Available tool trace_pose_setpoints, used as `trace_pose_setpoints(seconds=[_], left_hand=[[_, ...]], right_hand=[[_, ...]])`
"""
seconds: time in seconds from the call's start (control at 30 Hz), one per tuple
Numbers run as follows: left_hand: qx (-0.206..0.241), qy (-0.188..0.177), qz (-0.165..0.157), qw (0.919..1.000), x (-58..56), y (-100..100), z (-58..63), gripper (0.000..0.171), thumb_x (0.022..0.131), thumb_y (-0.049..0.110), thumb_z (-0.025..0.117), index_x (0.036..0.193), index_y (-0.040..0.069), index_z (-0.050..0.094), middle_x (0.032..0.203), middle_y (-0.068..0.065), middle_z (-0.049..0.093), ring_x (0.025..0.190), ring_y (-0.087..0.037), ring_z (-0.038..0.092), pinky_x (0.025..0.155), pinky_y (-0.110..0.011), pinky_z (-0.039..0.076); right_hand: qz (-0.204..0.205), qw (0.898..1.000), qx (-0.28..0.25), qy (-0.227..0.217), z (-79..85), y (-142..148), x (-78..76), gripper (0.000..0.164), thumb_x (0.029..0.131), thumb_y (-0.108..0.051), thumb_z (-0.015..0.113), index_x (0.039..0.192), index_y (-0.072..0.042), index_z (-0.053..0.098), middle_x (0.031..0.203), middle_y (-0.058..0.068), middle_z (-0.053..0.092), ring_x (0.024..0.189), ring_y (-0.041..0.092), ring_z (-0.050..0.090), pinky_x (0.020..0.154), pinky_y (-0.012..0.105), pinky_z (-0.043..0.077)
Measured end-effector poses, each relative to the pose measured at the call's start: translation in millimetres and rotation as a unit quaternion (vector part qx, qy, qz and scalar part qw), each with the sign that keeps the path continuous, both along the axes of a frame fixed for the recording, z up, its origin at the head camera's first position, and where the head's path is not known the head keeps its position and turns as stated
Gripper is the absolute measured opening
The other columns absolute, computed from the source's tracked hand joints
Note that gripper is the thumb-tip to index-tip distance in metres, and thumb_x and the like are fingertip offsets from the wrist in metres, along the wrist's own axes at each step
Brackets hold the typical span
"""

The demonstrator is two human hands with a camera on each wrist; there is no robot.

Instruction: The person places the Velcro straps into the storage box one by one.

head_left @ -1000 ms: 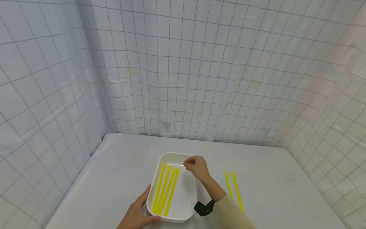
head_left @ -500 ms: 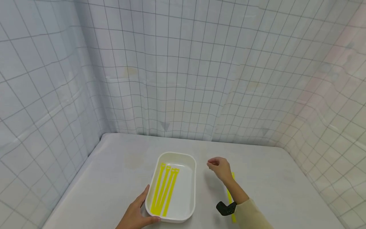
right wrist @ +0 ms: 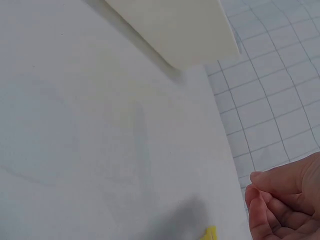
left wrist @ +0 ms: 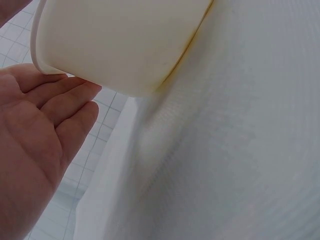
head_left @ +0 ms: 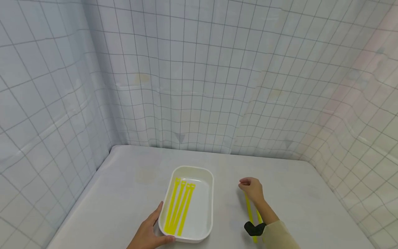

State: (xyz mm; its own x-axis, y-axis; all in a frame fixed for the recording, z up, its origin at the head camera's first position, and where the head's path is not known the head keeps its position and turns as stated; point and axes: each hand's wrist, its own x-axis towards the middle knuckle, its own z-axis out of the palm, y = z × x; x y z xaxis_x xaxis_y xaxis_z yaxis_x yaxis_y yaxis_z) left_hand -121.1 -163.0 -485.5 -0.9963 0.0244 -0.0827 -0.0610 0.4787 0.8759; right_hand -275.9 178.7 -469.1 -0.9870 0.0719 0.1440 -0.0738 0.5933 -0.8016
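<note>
Left hand (head_left: 146,233) has thumb and fingers spread wide against the white tray's (head_left: 199,211) near-left corner; I see four yellow strips (head_left: 186,209) lying lengthwise inside, left half. Right hand (head_left: 253,189) hangs by two loose strips (head_left: 249,211) on the table (head_left: 133,180), thumb and fingertips drawn narrow.

Right side: two long flat yellow strips (head_left: 249,211), far ends hidden by the right grip (head_left: 252,189), stretches lost behind black wrist device (head_left: 254,229). White rectangular tray (left wrist: 110,45) cropped in both wrist views.
</note>
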Motion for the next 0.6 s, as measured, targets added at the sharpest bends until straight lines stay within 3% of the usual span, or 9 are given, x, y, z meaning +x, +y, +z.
trace_pose_setpoints(seconds=[0.13, 0.33, 0.6], left_hand=[[-0.002, 0.000, -0.001, 1.0000, -0.2, 0, 0.6, 0.116, 0.057, 0.039, 0.086, 0.144, 0.000, 0.021, 0.143, -0.021, 0.032, 0.127, -0.040, 0.032, 0.097, -0.060, 0.029], [0.004, -0.002, 0.002, 1.0000, 0.5, 1, 2.1, 0.117, 0.055, 0.039, 0.087, 0.144, -0.001, 0.021, 0.143, -0.021, 0.032, 0.128, -0.040, 0.031, 0.097, -0.060, 0.028], [0.005, -0.004, 0.007, 1.0000, 1.0, 1, 2.9, 0.118, 0.054, 0.040, 0.087, 0.144, -0.001, 0.022, 0.143, -0.020, 0.032, 0.127, -0.040, 0.031, 0.097, -0.061, 0.028]], right_hand=[[-0.028, 1.000, -0.013, -0.003, 1.2, 10, -0.4, 0.016, 0.079, 0.000, 0.067, 0.093, 0.009, 0.066, 0.079, 0.009, 0.065, 0.073, 0.023, 0.061, 0.065, 0.030, 0.052], [-0.060, 0.998, 0.019, 0.003, -3.4, 19, -2.7, 0.016, 0.076, 0.001, 0.068, 0.090, 0.009, 0.066, 0.078, 0.010, 0.065, 0.073, 0.025, 0.061, 0.066, 0.034, 0.052], [-0.065, 0.996, 0.052, -0.010, -12.6, 24, -7.5, 0.016, 0.075, 0.003, 0.067, 0.090, 0.010, 0.064, 0.078, 0.012, 0.064, 0.073, 0.027, 0.059, 0.064, 0.035, 0.051]])
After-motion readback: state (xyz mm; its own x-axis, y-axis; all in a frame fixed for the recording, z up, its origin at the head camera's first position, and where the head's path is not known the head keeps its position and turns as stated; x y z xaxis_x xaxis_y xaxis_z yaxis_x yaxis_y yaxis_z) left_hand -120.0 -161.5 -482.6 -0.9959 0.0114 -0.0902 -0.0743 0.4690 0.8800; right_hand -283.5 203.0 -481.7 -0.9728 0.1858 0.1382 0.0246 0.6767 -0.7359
